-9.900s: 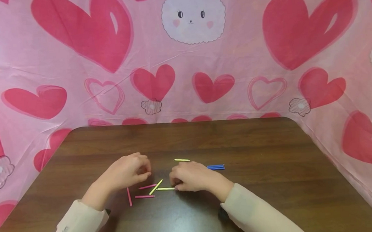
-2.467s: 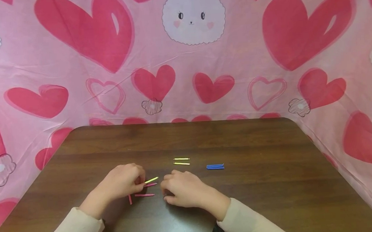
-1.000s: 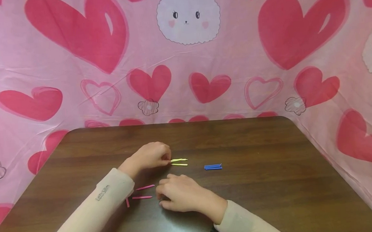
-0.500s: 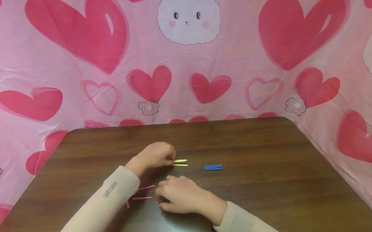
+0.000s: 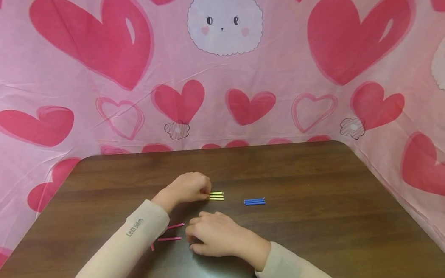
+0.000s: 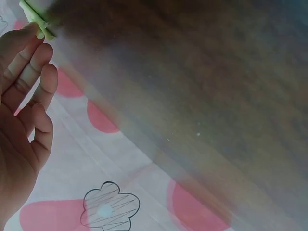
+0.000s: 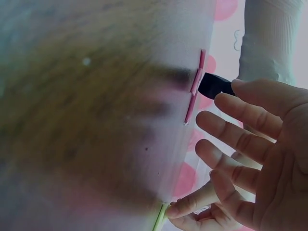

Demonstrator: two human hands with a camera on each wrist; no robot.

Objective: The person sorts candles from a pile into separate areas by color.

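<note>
Three thin yellow candles (image 5: 217, 196) lie side by side on the table in the head view. The left hand (image 5: 191, 187) pinches their near-left ends between thumb and fingertips; in the left wrist view the green-looking candles (image 6: 36, 20) show at those fingertips. The right hand (image 5: 217, 235) rests low over the table with fingers loosely bent and holds nothing; its fingers (image 7: 231, 130) are spread apart in the right wrist view. Left of it lie pink candles (image 5: 169, 239), one tilted (image 5: 176, 225) and one partly hidden under the left sleeve (image 5: 151, 217).
Several blue candles (image 5: 255, 202) are bunched together right of the yellow ones. Brown wood-grain table (image 5: 307, 219) spreads all round, its far edge against a pink cloth (image 5: 218, 71) printed with hearts. A black wrist strap (image 7: 215, 86) shows at the left cuff.
Yellow candles that lay scattered among the pink ones have gone to the back, carried partly by the left hand. Over the last second the third one has been straightened into line. The right hand stays put.
</note>
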